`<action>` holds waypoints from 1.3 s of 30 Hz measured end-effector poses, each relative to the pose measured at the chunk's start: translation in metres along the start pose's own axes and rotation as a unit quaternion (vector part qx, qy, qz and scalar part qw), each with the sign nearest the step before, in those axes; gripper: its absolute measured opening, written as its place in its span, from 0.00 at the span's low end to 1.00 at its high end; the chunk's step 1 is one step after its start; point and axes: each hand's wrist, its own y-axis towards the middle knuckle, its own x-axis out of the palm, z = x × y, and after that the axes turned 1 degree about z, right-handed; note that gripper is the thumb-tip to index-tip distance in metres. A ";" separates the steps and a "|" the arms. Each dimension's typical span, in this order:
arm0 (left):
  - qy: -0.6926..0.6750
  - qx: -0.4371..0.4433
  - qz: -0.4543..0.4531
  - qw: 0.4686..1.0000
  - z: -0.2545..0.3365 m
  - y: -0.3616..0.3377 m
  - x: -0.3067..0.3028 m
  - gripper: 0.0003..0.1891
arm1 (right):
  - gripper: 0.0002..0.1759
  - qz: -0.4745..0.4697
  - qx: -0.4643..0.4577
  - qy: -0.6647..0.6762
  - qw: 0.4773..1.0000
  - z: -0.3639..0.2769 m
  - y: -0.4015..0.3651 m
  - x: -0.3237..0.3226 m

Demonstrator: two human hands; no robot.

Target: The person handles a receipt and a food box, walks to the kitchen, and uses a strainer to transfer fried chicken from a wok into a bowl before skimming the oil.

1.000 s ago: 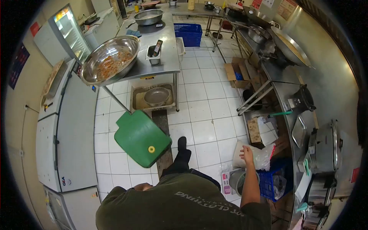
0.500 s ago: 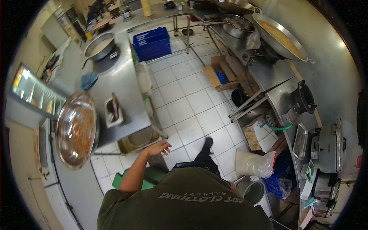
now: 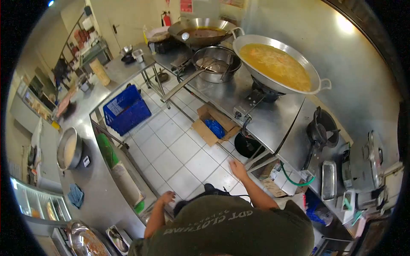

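Note:
Low in the aisle between two steel counters is my left hand (image 3: 167,197), its fingers loosely curled and their grip unclear. My right hand (image 3: 237,169) hangs lower right of centre, near the black bucket (image 3: 249,145), touching nothing; its fingers are partly blurred. On the right counter (image 3: 279,117), a large wok (image 3: 276,64) of yellow, frothing liquid sits on a burner. Beside it are a metal bowl (image 3: 217,64) with a long-handled strainer and another wok (image 3: 200,33) holding dark liquid.
A cardboard box (image 3: 215,127) with blue plastic and a blue crate (image 3: 127,110) are on the floor side. The left counter (image 3: 96,183) carries a pot (image 3: 69,149) and a blue cloth (image 3: 75,196). A green hose (image 3: 299,182) loops below the right counter.
The view has turned right and moved forward toward the woks. My right hand has come into view. The steel bowl with orange bits has shifted to the lower left edge.

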 end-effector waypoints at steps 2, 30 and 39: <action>-0.037 -0.023 0.038 0.998 0.038 -0.027 -0.015 0.26 | 0.15 0.044 -0.035 0.112 0.992 -0.151 0.097 -0.071; -0.022 -0.237 0.797 0.555 0.066 -0.094 -0.492 0.42 | 0.27 -0.361 0.326 0.025 0.873 -0.203 0.438 0.086; 0.097 -0.302 0.782 0.537 0.059 -0.076 -0.487 0.42 | 0.30 -0.324 0.357 0.041 0.875 -0.204 0.416 0.076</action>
